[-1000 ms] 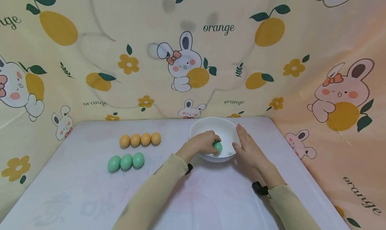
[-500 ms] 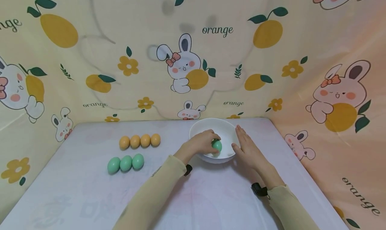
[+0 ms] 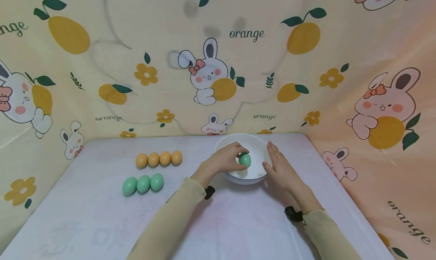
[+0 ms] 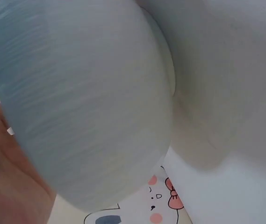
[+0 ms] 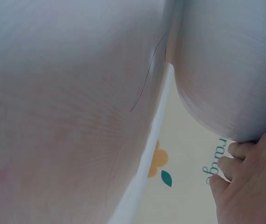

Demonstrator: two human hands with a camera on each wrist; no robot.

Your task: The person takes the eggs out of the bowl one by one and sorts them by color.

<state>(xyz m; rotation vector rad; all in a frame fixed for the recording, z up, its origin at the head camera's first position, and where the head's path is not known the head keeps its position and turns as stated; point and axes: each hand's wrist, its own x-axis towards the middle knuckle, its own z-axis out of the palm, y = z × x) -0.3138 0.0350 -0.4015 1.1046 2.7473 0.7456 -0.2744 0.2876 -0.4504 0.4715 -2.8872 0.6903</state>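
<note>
A white bowl (image 3: pixel 243 179) stands toward the back of the table, right of centre. Inside its rim, my left hand (image 3: pixel 225 158) holds a green egg (image 3: pixel 245 160) between thumb and fingers. My right hand (image 3: pixel 282 169) lies against the bowl's right side with its fingers straight. The left wrist view is mostly filled by the bowl's outer wall (image 4: pixel 90 102), with part of the left hand (image 4: pixel 11 177) at the edge. In the right wrist view, the right hand's fingertips (image 5: pixel 238 149) touch the bowl's outside (image 5: pixel 231 70).
Left of the bowl, several orange eggs (image 3: pixel 154 159) stand in a row. Three green eggs (image 3: pixel 143 184) form a nearer row. A white cloth covers the table (image 3: pixel 218 229); a printed curtain (image 3: pixel 163 44) rises behind and at both sides.
My left hand has risen slightly within the bowl, bringing the green egg up with it. My right hand stays in place against the bowl's side.
</note>
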